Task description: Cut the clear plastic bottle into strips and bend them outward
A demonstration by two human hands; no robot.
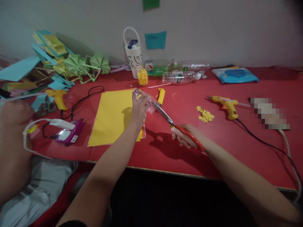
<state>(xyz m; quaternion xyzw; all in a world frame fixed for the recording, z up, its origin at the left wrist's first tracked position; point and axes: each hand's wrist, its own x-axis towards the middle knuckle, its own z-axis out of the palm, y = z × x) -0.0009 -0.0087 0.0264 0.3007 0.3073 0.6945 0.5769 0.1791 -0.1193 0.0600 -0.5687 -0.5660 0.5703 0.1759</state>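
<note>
My left hand (139, 108) is closed around a clear plastic bottle piece (150, 105), its neck end pointing up and left. In my right hand (183, 135) are the red handles of large scissors (165, 115), whose blade tips touch the right side of the plastic piece. Below my left hand lies a stack of yellow paper (110, 116). Just behind the scissors' tips rests a yellow-handled cutter (161, 95). Small yellow stars (205, 114) are piled on the red table (151, 154) to the right of the blades.
A glue gun (224, 104) with its cable lies at right, near a blue packet (234, 75). Bottles (178, 77) and a white tumbler (134, 60) stand or lie along the wall. At left are a purple power socket (69, 131), paper crafts (78, 64) and another person's arm (14, 142).
</note>
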